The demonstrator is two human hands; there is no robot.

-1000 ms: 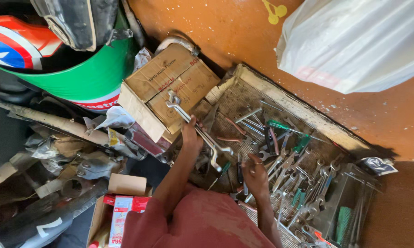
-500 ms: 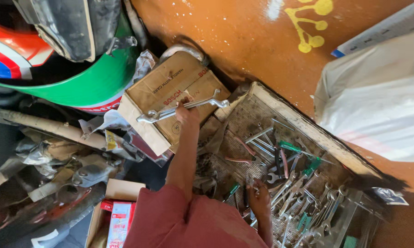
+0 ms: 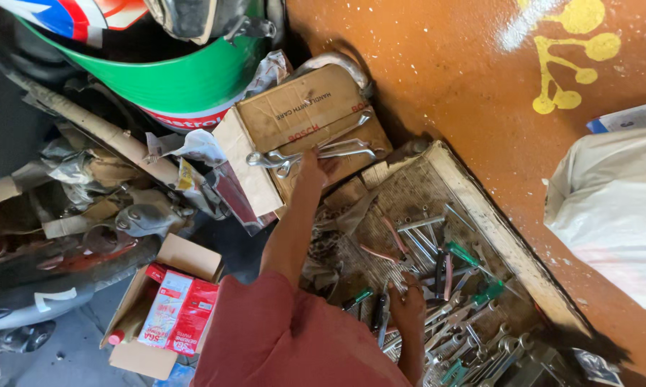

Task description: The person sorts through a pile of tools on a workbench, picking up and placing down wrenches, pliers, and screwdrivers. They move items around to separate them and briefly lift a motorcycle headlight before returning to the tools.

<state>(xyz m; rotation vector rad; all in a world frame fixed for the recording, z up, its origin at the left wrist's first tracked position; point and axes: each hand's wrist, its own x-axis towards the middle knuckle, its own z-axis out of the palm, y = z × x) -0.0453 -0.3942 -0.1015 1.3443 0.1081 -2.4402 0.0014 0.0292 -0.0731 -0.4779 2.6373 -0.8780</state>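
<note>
Left hand [image 3: 312, 166] has swung the spanners [image 3: 316, 152] flat across the box [image 3: 294, 107], grip closed on them. At five o'clock, right hand [image 3: 409, 304] rests among tools in the tray [image 3: 481, 208]; its grip I cannot tell.

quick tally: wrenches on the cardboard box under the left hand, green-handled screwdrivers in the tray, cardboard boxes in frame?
Wrenches on the cardboard box, at the left hand: about 3; they overlap
Green-handled screwdrivers in the wooden tray, near the right hand: at least 4
Cardboard boxes, counting the open box with red packets: 2
Total: about 9
</note>
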